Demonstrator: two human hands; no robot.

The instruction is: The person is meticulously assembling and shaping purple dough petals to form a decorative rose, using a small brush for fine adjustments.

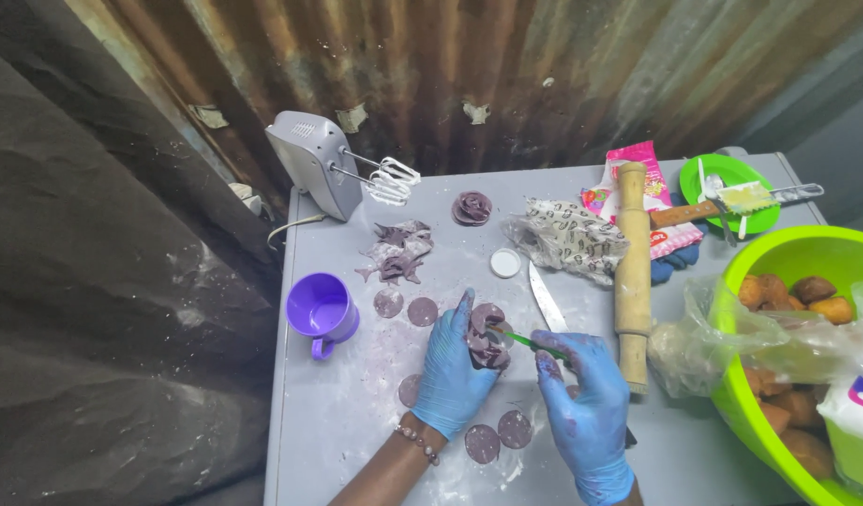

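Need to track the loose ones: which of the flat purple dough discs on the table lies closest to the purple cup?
The disc just right of the purple cup, leftmost of the upper pair; its neighbour and the discs by the wrists lie farther off.

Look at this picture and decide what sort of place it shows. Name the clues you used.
Probably a makeshift home baking corner: a floured grey table against a rusty corrugated metal wall, with an electric hand mixer, a wooden rolling pin and purple dough discs beside the gloved hands.

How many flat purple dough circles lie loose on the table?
5: two beside the purple cup, one left of the left hand, two between the wrists. Hands may hide others.
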